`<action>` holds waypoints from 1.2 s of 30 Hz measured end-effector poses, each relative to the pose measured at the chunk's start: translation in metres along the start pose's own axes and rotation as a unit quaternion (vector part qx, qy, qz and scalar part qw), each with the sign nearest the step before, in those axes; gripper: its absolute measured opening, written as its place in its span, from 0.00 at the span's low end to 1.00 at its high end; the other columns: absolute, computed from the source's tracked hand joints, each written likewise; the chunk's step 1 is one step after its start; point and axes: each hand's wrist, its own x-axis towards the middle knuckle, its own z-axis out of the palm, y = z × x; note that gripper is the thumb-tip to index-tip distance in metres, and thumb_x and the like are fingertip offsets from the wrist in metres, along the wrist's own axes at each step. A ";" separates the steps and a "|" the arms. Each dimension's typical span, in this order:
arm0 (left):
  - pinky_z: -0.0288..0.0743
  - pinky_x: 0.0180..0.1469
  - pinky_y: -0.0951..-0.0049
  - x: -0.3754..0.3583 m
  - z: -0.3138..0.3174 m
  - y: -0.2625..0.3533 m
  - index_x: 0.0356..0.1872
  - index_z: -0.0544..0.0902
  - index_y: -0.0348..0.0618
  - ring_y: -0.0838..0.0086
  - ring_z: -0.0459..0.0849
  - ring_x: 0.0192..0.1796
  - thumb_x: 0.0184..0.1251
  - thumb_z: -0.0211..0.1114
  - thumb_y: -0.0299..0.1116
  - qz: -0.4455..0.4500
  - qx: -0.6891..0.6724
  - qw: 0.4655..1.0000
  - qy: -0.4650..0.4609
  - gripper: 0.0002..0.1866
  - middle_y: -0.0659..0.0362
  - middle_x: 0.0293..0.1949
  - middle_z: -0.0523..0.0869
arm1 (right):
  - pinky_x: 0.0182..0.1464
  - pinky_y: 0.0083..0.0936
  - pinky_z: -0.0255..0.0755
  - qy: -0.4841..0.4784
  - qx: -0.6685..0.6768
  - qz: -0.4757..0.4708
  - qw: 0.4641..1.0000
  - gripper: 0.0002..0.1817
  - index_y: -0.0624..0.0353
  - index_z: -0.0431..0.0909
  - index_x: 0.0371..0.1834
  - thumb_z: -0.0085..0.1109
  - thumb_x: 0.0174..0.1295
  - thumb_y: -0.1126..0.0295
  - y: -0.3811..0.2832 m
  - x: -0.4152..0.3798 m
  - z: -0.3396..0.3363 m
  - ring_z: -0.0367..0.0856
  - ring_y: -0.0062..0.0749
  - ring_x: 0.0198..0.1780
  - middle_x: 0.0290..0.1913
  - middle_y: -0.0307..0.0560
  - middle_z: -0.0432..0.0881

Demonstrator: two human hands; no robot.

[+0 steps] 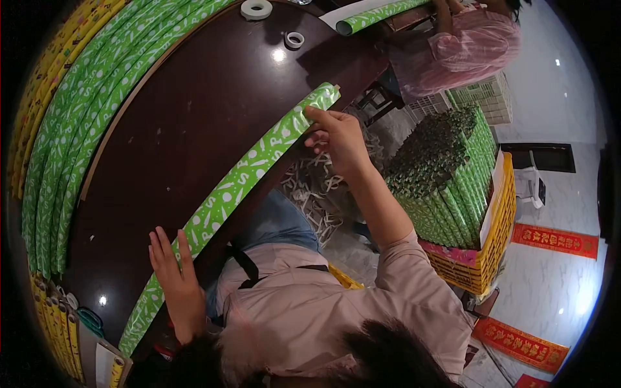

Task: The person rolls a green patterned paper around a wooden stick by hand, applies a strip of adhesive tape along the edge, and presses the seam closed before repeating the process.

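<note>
A long roll of green wrapping paper with white letters and shapes lies diagonally along the near edge of the dark table. My left hand rests flat on its lower part, fingers extended and apart. Toward the upper end, my right hand grips the roll's near side between thumb and forefinger, with its other fingers curled below. A small brownish tip shows at that upper end.
Green rolls and yellow rolls line the far left. Two tape rolls sit on the table. Green-handled scissors lie lower left. A yellow crate holds stacked rolls. A co-worker handles another roll.
</note>
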 end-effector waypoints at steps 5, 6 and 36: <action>0.52 0.76 0.41 -0.001 0.002 -0.001 0.76 0.61 0.41 0.43 0.53 0.79 0.49 0.47 0.05 -0.003 -0.007 1.000 0.005 0.45 0.41 0.78 0.53 | 0.22 0.17 0.70 -0.028 0.024 -0.006 0.999 0.14 0.66 0.82 0.36 0.65 0.65 0.63 0.000 0.003 -0.002 0.83 0.25 0.24 0.32 0.46 0.86; 0.52 0.76 0.41 -0.001 0.002 -0.001 0.76 0.61 0.41 0.43 0.53 0.79 0.49 0.47 0.05 -0.002 -0.011 1.000 0.009 0.45 0.41 0.78 0.53 | 0.22 0.17 0.70 -0.029 0.023 -0.005 0.999 0.14 0.66 0.82 0.36 0.65 0.65 0.63 0.001 0.004 -0.003 0.83 0.25 0.24 0.32 0.46 0.86; 0.50 0.77 0.43 0.003 -0.007 -0.004 0.77 0.58 0.40 0.45 0.50 0.80 0.46 0.49 0.03 -0.004 -0.043 0.999 -0.030 0.48 0.40 0.79 0.49 | 0.35 0.23 0.78 -0.173 0.011 -0.013 0.985 0.12 0.67 0.79 0.49 0.53 0.71 0.70 0.003 0.004 -0.035 0.88 0.34 0.42 0.46 0.52 0.86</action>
